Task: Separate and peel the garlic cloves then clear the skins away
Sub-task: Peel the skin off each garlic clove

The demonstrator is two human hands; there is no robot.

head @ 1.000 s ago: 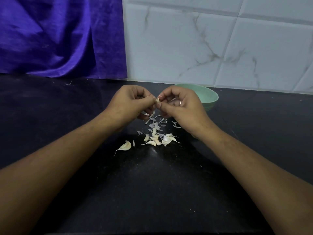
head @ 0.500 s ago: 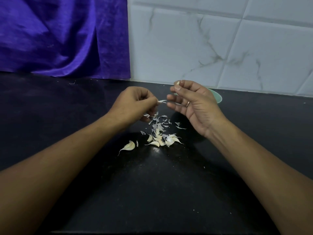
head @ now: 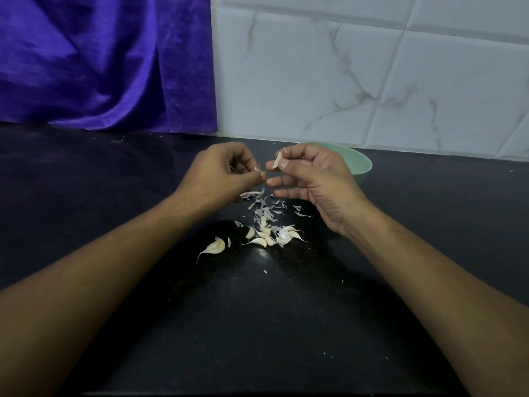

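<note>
You are in the peeling step, with one clove in hand and several more waiting. Your right hand (head: 312, 179) pinches a pale garlic clove (head: 277, 161) between thumb and forefinger, held up above the worktop (head: 286, 325) just in front of the green bowl (head: 361, 164). Your left hand (head: 221, 174) is closed, thumb against fingertips, and seems to nip a small scrap of skin, though it is too small to tell for sure. The two hands sit close together but do not touch.

Below them lies a scatter of papery skins (head: 264, 206), and nearer you a small heap of cloves (head: 272, 236), with one clove (head: 214, 247) apart to the left, its skin apparently still on.

The held clove looks nearly bare. Your next move, as I judge it, is to let the scrap fall onto the skins, check the clove for any remaining skin, then set it in the bowl and reach for another from the heap. Clearing the skins has not begun.
</note>
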